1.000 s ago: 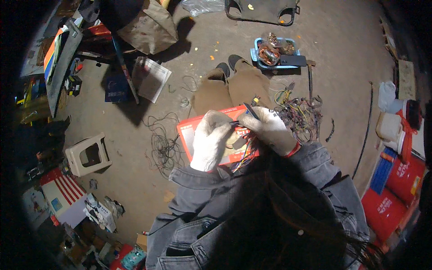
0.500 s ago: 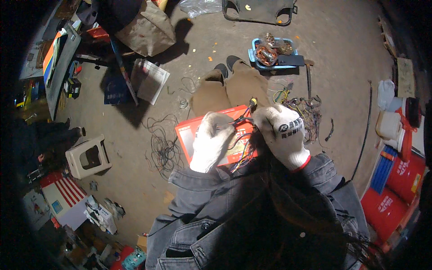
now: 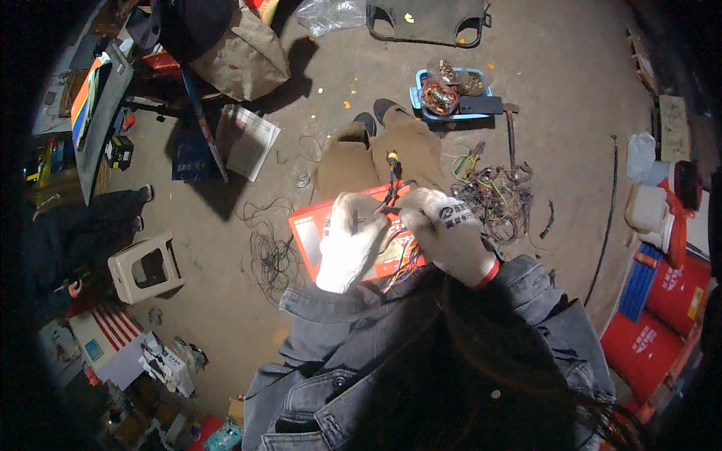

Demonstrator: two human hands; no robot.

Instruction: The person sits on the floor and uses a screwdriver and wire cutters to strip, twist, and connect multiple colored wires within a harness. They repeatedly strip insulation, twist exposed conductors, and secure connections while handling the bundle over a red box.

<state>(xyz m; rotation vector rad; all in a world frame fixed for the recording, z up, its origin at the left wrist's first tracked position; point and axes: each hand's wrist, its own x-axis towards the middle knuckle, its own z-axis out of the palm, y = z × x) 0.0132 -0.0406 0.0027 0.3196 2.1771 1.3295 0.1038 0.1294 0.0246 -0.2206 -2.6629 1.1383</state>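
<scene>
White knit work gloves cover both my hands. My left hand (image 3: 348, 244) is closed in a pinch on dark wires of a wire harness (image 3: 389, 197), over the left part of a flat red box (image 3: 304, 229) on my lap. Close beside it, my right hand (image 3: 449, 234) pinches the same harness, fingertips nearly meeting the left ones. A yellow-ended connector (image 3: 392, 158) sticks out beyond my fingers on its lead. Blue, yellow and white wires (image 3: 406, 259) trail below over the box. The exact grip points are partly hidden by the gloves.
A wire heap (image 3: 496, 195) and a hammer (image 3: 511, 135) lie right of my knees. Beyond stands a blue basket (image 3: 418, 98) with bagged parts and a phone (image 3: 481, 105). Thin wire coils (image 3: 267, 252) lie left. Red drums (image 3: 643, 353) stand at right. Someone's dark-clothed legs (image 3: 98, 225) show left.
My right hand has moved left and closer to my left hand. The yellow-ended connector has swung left, from beside the right glove to a spot ahead of both hands.
</scene>
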